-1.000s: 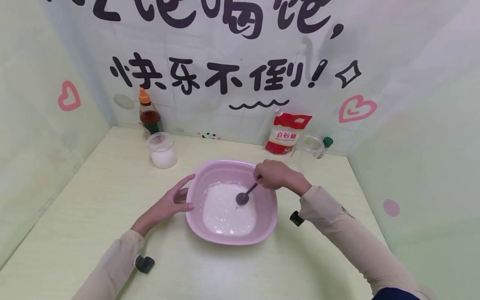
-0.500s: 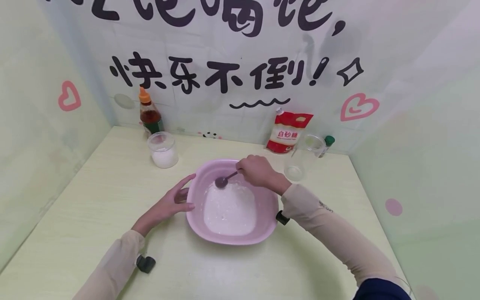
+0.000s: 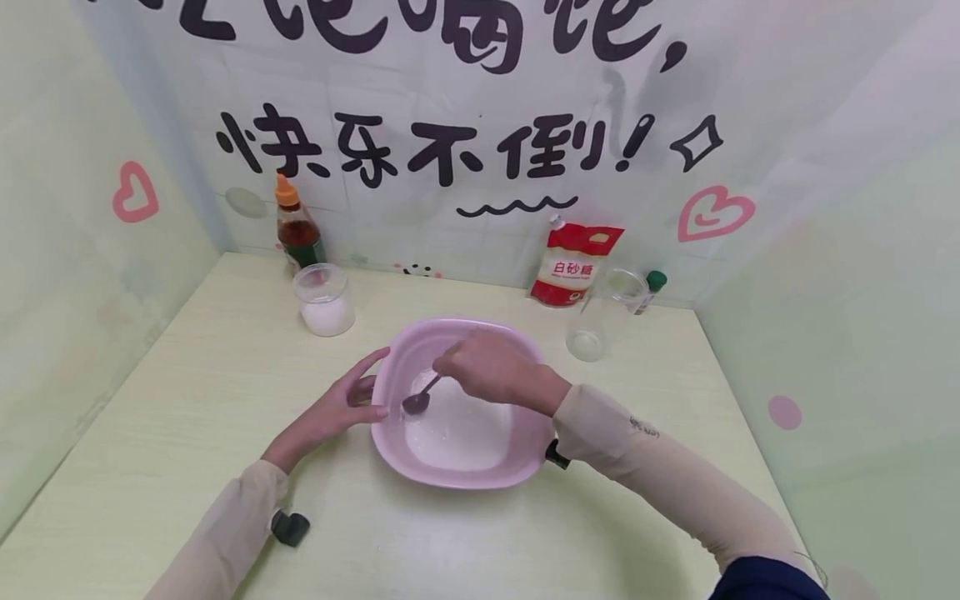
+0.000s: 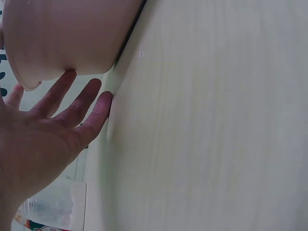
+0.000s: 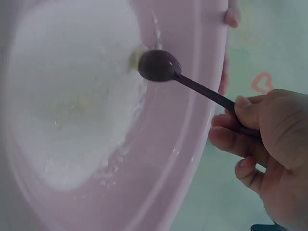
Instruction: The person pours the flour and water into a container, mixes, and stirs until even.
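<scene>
The bare left hand emerges from a creased beige fabric sleeve, a small, blocky black device at its wrist end. The bare right hand has a matching beige fabric sleeve with a small dark marking, another small black device and navy-blue cloth higher up.

Left forearm slanting forward; left hand with fingers spread. Right forearm angled inward; right hand in a pinch, thumb set against bent fingers, their exact curl uncertain, the head view being blurred there.
</scene>
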Motion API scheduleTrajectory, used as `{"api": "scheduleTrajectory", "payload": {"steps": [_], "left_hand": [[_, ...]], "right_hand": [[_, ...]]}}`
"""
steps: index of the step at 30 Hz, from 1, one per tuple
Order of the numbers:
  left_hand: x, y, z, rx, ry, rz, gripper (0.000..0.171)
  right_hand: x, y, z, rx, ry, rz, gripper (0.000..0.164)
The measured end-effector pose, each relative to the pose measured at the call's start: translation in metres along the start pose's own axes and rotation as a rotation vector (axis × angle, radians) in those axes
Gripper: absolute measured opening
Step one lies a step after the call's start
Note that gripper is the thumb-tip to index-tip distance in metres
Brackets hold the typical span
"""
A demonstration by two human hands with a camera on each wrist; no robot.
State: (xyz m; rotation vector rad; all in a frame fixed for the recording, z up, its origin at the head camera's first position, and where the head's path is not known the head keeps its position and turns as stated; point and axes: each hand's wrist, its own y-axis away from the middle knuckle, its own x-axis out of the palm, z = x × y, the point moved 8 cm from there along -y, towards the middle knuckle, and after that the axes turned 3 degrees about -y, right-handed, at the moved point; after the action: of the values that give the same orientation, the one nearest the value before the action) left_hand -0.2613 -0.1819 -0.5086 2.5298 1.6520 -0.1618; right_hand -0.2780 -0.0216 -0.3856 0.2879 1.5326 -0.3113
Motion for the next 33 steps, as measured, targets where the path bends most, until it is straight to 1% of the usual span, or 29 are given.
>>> {"api": "scheduleTrajectory", "payload": {"steps": [2,4,6,7,8,10,13,15,17,19,21,23,25,27,29,31,33], "left_hand": [[0.000,0.000,0.001,0.001,-0.004,-0.003,0.094],[-0.001,0.000,0.000,0.007,-0.006,-0.005,0.093],[0.000,0.000,-0.001,0.014,-0.009,0.000,0.093],[0.000,0.000,-0.001,0.016,-0.010,0.002,0.093],[0.000,0.000,-0.001,0.010,-0.006,0.000,0.093],[0.000,0.000,-0.001,0.001,-0.006,0.000,0.093],[0.000,0.000,-0.001,-0.015,-0.009,-0.002,0.093],[0.000,0.000,0.000,-0.018,-0.010,-0.003,0.093],[-0.001,0.000,0.001,-0.013,-0.016,-0.001,0.093],[-0.001,0.000,0.002,-0.012,-0.019,-0.005,0.093],[-0.002,0.000,0.002,-0.009,-0.020,-0.007,0.093],[-0.002,0.000,0.002,-0.002,-0.022,-0.008,0.093],[-0.002,0.000,0.002,-0.002,-0.019,-0.010,0.093],[-0.002,0.000,0.002,0.004,-0.018,-0.008,0.093],[-0.001,0.000,0.002,0.005,-0.015,-0.009,0.093],[-0.001,0.000,0.001,0.007,-0.016,-0.009,0.093],[-0.001,0.000,0.001,0.006,-0.012,-0.008,0.094]], "right_hand": [[0.001,0.004,0.011,-0.062,-0.006,0.014,0.024],[0.001,0.009,0.019,-0.107,-0.044,0.035,0.023],[0.001,0.015,0.022,-0.117,-0.102,0.070,0.023],[0.001,0.018,0.022,-0.108,-0.128,0.091,0.022],[0.001,0.021,0.020,-0.086,-0.166,0.114,0.021],[0.003,0.027,0.010,-0.009,-0.245,0.174,0.022],[0.007,0.036,-0.015,0.160,-0.311,0.254,0.021],[0.008,0.042,-0.035,0.279,-0.331,0.277,0.021],[0.007,0.047,-0.055,0.387,-0.318,0.258,0.017],[0.006,0.049,-0.071,0.474,-0.315,0.221,0.017],[0.007,0.048,-0.083,0.562,-0.344,0.179,0.017],[0.010,0.046,-0.090,0.629,-0.391,0.145,0.019],[0.014,0.041,-0.095,0.683,-0.452,0.117,0.016],[0.016,0.035,-0.096,0.712,-0.497,0.079,0.014],[0.019,0.028,-0.095,0.714,-0.519,0.044,0.015],[0.022,0.022,-0.092,0.695,-0.539,0.024,0.016],[0.026,0.017,-0.086,0.666,-0.566,0.022,0.016]]}}
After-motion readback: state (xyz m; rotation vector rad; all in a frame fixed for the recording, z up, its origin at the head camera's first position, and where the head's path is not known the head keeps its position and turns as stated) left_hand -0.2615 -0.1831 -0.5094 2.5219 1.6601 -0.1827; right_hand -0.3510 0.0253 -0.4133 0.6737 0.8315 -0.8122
